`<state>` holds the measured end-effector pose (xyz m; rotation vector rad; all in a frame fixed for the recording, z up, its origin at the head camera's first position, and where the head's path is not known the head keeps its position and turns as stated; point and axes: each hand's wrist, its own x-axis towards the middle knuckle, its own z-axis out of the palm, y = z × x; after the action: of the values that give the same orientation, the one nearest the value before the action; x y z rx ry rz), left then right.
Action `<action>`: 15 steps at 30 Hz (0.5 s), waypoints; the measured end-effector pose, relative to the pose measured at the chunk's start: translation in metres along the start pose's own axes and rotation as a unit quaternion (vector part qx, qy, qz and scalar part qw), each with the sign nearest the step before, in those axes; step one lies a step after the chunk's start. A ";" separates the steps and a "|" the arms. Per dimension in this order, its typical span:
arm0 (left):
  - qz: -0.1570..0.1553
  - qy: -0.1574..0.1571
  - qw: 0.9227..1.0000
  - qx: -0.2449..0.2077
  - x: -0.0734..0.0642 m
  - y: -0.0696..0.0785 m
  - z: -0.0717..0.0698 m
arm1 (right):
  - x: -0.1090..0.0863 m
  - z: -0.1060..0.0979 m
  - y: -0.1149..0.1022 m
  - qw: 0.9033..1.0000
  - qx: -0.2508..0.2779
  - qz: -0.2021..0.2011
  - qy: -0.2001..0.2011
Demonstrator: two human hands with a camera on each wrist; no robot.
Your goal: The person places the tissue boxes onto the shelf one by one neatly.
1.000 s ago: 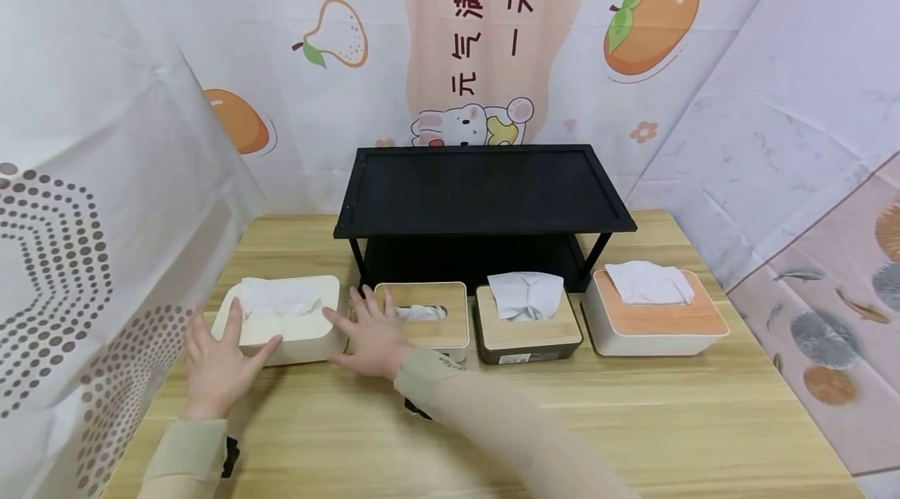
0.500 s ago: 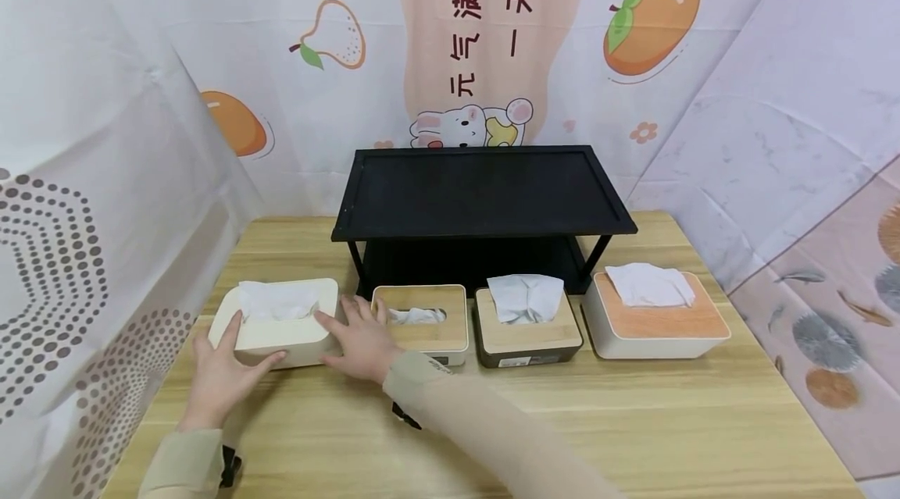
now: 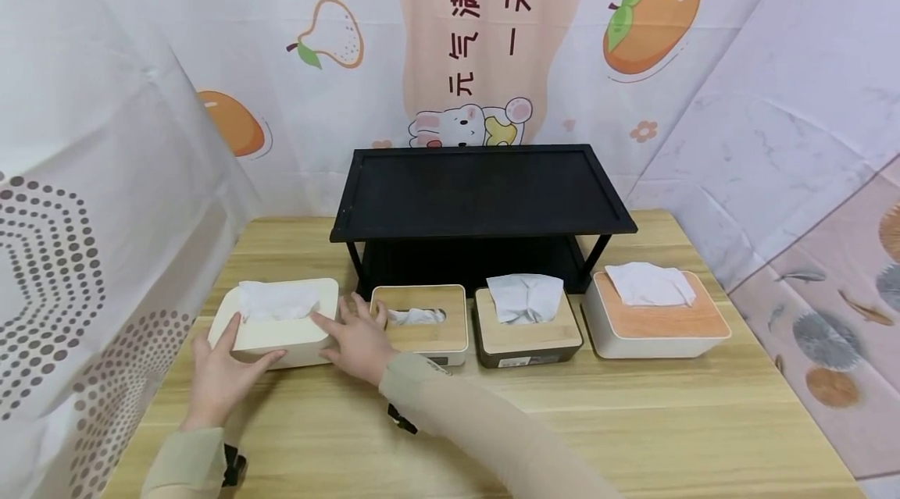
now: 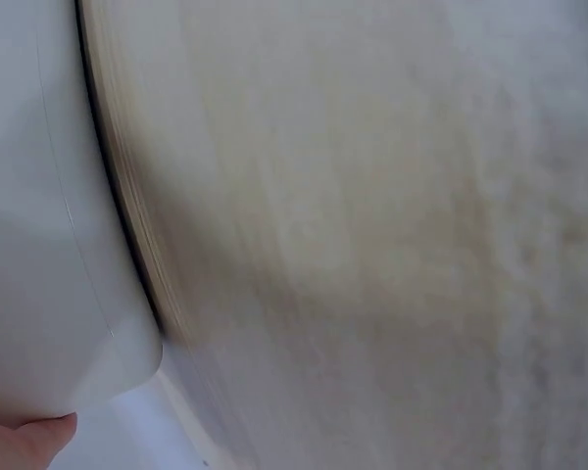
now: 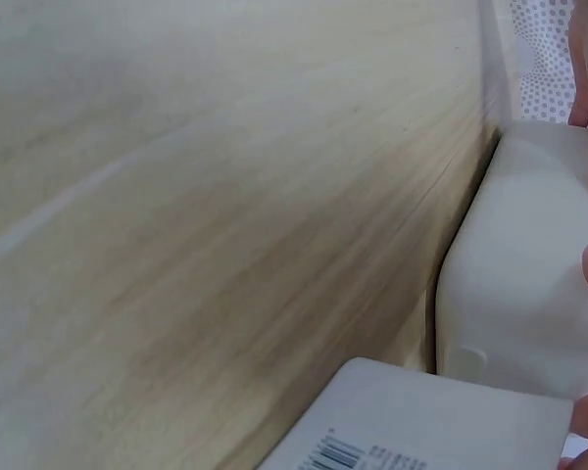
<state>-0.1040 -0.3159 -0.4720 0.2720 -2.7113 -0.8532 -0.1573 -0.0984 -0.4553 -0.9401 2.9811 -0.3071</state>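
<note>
At the left end of the row stands a cream tissue box (image 3: 281, 333) with a white tissue (image 3: 277, 301) lying over its lid. My left hand (image 3: 221, 376) grips its left end, thumb along the front face and fingers round the side. My right hand (image 3: 362, 344) holds the opposite end, its fingers in the narrow gap before a wood-topped tissue box (image 3: 450, 319). In the right wrist view, both thumbs lie by the front face of the cream box (image 5: 519, 245). The left wrist view shows the box's smooth wall (image 4: 49, 225) and one fingertip (image 4: 49, 436).
A black two-tier rack (image 3: 481, 190) stands behind the row. Farther right are a dark tissue box with a wooden lid (image 3: 527, 333) and a white one with an orange-brown lid (image 3: 668, 321). Printed cloths (image 3: 267, 108) hang around the wooden table (image 3: 562, 429).
Both hands have closed in on the cream tissue box; the right has moved left to its end, and the left fingers have come against its side. The other boxes stay put.
</note>
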 end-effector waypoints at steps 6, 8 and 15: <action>0.004 0.032 0.999 -0.019 -0.002 0.004 -0.003 | -0.004 -0.004 0.000 0.997 0.033 -0.029 0.060; 0.016 0.052 0.998 -0.030 -0.001 0.006 -0.005 | -0.005 -0.008 0.000 0.995 0.054 -0.040 0.079; 0.028 0.093 0.995 -0.034 -0.003 0.014 -0.012 | -0.008 -0.017 -0.001 0.987 0.087 -0.063 0.120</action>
<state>-0.0990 -0.3104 -0.4551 0.2473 -2.5021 -0.8573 -0.1517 -0.0914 -0.4393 -1.1501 3.0416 -0.7184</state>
